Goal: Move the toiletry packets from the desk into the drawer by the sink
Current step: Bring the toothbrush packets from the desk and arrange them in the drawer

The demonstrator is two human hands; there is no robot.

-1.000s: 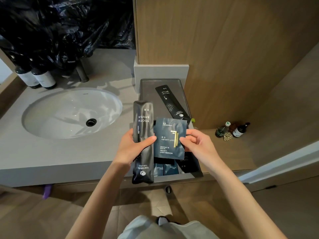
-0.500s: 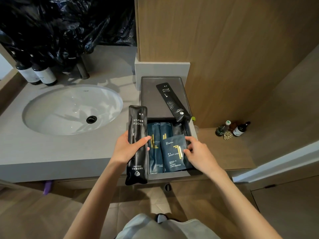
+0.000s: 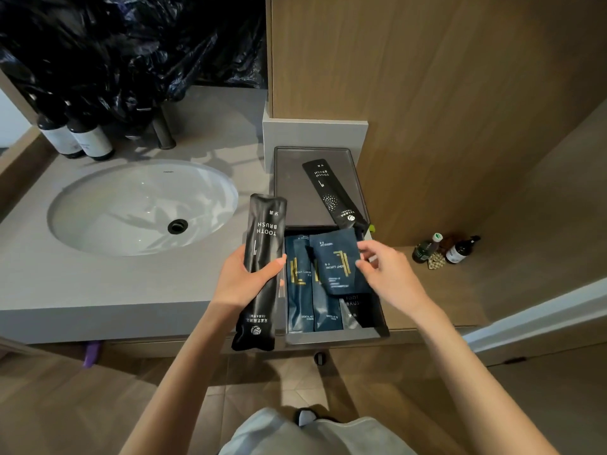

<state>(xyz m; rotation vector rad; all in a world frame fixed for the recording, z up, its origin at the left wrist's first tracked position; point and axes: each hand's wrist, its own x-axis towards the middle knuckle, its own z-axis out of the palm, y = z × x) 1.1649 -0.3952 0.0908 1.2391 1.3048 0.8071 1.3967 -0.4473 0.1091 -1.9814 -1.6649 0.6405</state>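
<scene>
An open drawer sits right of the sink, with long dark blue packets and a black toothbrush packet lying in it. My right hand pinches the right edge of a small dark blue packet, tilted over the drawer's back part. My left hand grips a long black toothbrush packet upright at the drawer's left edge. Another black toothbrush packet lies on the grey tray behind the drawer opening.
A white oval sink is set in the grey counter, with dark bottles and a faucet behind it under black plastic sheeting. Small bottles stand on the wooden ledge at right. A wood panel rises behind the tray.
My right hand took the small blue packet away from my left hand, lowered it into the drawer, then shifted it toward the drawer's back. My left hand barely moved.
</scene>
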